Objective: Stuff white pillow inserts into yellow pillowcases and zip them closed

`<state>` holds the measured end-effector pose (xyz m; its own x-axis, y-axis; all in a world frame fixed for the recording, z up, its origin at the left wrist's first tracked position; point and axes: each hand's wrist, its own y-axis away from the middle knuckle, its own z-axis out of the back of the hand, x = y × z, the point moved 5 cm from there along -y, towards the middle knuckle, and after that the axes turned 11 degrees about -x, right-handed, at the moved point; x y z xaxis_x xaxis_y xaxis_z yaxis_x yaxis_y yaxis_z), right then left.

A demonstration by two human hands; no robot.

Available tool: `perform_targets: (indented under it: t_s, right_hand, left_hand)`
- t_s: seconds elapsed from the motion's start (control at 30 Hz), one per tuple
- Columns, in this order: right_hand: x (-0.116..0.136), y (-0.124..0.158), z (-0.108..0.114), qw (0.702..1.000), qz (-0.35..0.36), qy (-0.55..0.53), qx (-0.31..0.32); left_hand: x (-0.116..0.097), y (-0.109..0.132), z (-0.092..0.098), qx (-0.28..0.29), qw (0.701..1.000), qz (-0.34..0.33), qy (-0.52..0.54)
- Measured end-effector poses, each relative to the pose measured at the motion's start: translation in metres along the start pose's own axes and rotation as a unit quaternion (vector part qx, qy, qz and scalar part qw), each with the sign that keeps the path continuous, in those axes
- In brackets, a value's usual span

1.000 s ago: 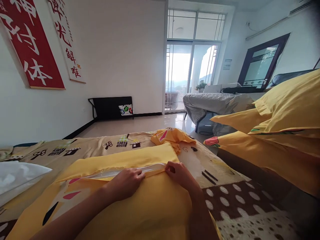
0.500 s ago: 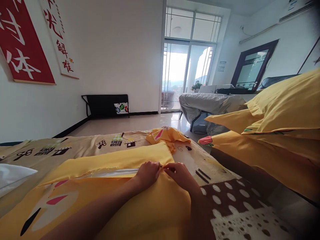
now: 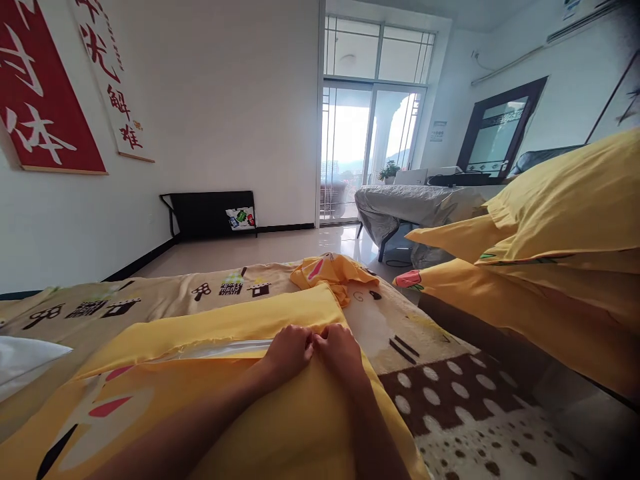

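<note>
A yellow pillowcase (image 3: pixel 200 393) with a printed cartoon face lies across the bed in front of me. Its long opening runs from the left towards my hands, and a strip of white pillow (image 3: pixel 220 349) shows inside. My left hand (image 3: pixel 287 350) is closed in a pinch on the edge of the opening, near the right end. Right against it, my right hand (image 3: pixel 337 347) pinches the same edge, knuckles up. The fingertips meet, and whatever small part lies between them is hidden.
Beyond the pillowcase, a crumpled yellow cloth (image 3: pixel 330 273) lies on the patterned blanket (image 3: pixel 175 293). A white pillow corner (image 3: pixel 30 357) pokes in at left. Stacked yellow pillows (image 3: pixel 565 207) stand at right. Farther back are a plastic-covered table (image 3: pixel 415 203) and a black folded frame (image 3: pixel 210 213).
Both hands have shifted slightly left along the opening's edge. My right hand has moved in close against the left, its fingers more tightly curled. The view has turned slightly.
</note>
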<state>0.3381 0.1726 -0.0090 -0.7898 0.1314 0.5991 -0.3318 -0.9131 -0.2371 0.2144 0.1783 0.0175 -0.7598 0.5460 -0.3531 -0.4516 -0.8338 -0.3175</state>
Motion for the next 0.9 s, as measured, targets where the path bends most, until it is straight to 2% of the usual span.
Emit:
perform_targets:
  t_s: [0.27, 0.43, 0.57, 0.67, 0.9]
  right_hand:
    - [-0.006, -0.009, 0.003, 0.995, 0.02, -0.095, -0.014]
    - [-0.005, -0.011, 0.011, 0.989, 0.035, -0.143, -0.016]
    - [-0.008, -0.013, 0.01, 0.984, 0.042, -0.172, -0.019]
    - [-0.011, -0.013, 0.006, 0.98, 0.05, -0.191, -0.012]
    - [-0.015, -0.015, -0.002, 0.977, 0.061, -0.203, 0.0]
  left_hand:
    - [-0.002, -0.017, 0.001, -0.001, 0.999, -0.042, 0.02]
    - [-0.007, -0.03, 0.004, -0.014, 1.0, -0.004, 0.008]
    - [-0.005, -0.029, 0.006, -0.031, 0.999, 0.018, 0.015]
    - [-0.004, -0.025, 0.005, -0.036, 0.999, 0.009, 0.015]
    - [-0.004, -0.026, -0.004, -0.002, 1.0, -0.001, -0.018]
